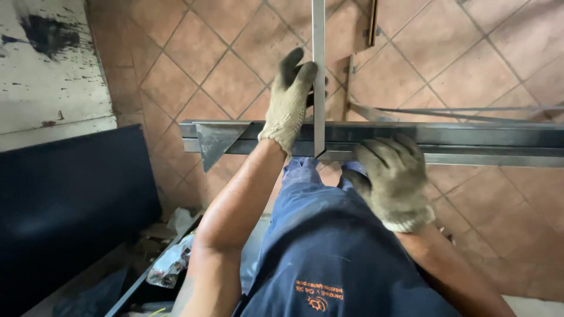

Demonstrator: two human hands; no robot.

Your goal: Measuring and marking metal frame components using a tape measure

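My left hand (pixel 290 97), in a worn knit glove, grips a narrow upright steel bar (pixel 318 35) that runs away from me. The bar's near end meets a long horizontal steel channel (pixel 470 136) at a right angle. My gloved right hand (pixel 392 179) rests curled on the channel's near edge, just right of that joint. A triangular steel gusset (pixel 216 141) sits on the channel's left end. My blue work trousers (pixel 329 252) fill the lower middle.
Terracotta floor tiles (pixel 194 64) lie below. Thin steel bars (pixel 458 113) lie behind the channel at the right. A dark panel (pixel 70 194) and a scuffed white wall (pixel 47 88) stand on the left, with crumpled plastic scrap (pixel 170 261) at the bottom.
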